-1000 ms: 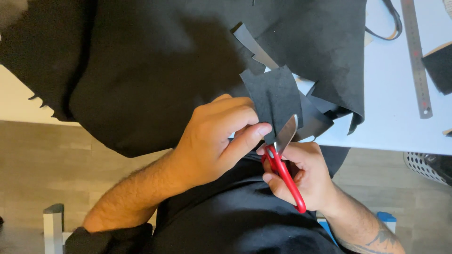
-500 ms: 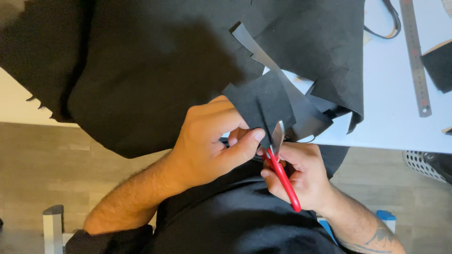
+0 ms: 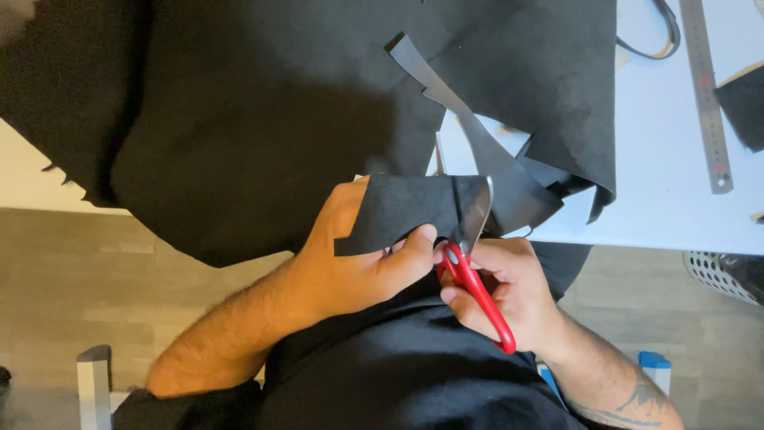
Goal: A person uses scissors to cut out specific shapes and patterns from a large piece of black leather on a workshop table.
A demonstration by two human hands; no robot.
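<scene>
My left hand (image 3: 358, 267) pinches a small black felt piece (image 3: 402, 211) between thumb and fingers, just over the table's near edge. My right hand (image 3: 509, 291) grips red-handled scissors (image 3: 471, 275); their steel blades point up against the right edge of the piece. A long jagged black offcut strip (image 3: 469, 135) rises behind the blades. A big sheet of black fabric (image 3: 263, 103) covers the left and middle of the white table (image 3: 660, 199) and hangs over its edge.
A steel ruler (image 3: 707, 95) lies at the table's right, with another dark piece (image 3: 744, 103) beside it and a black strap (image 3: 664, 36) at the top. A perforated white bin (image 3: 728, 275) stands on the floor at right.
My left hand has turned the black piece so it lies wider and flatter. The scissor blades have shifted along to its right edge.
</scene>
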